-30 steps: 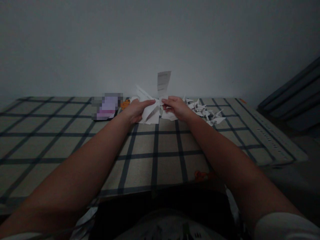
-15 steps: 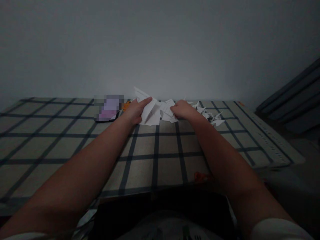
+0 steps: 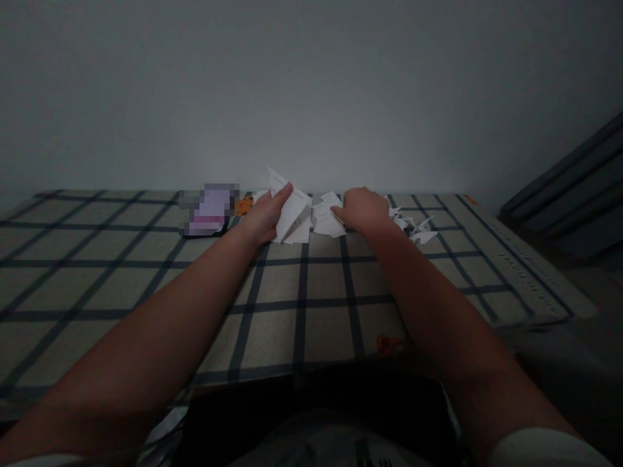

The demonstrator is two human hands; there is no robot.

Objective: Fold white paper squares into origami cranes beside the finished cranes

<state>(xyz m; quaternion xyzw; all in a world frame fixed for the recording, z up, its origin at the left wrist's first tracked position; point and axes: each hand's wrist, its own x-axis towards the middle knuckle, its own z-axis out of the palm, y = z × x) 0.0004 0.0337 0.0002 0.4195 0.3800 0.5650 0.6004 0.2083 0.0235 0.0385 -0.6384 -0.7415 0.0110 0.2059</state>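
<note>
Both my arms reach far across a checked cloth (image 3: pixel 302 298) to a heap of white paper by the wall. My left hand (image 3: pixel 265 215) grips a folded white sheet (image 3: pixel 292 214), thumb under it and fingers laid along its upper edge. My right hand (image 3: pixel 363 211) lies knuckles up, fingers curled down onto a small printed slip (image 3: pixel 327 220) on the cloth. Just right of that hand lies a cluster of several small folded paper cranes (image 3: pixel 413 227).
A blurred purple object (image 3: pixel 209 209) and a small orange thing (image 3: pixel 243 205) sit left of the paper. A plain wall (image 3: pixel 311 91) rises right behind. The cloth's right edge drops off near dark slats (image 3: pixel 564 188). An orange scrap (image 3: pixel 387 342) lies at the near edge.
A printed slip that my right hand held upright a second ago now lies down on the cloth. My right hand moved slightly right over it. The left hand stayed on the folded sheet.
</note>
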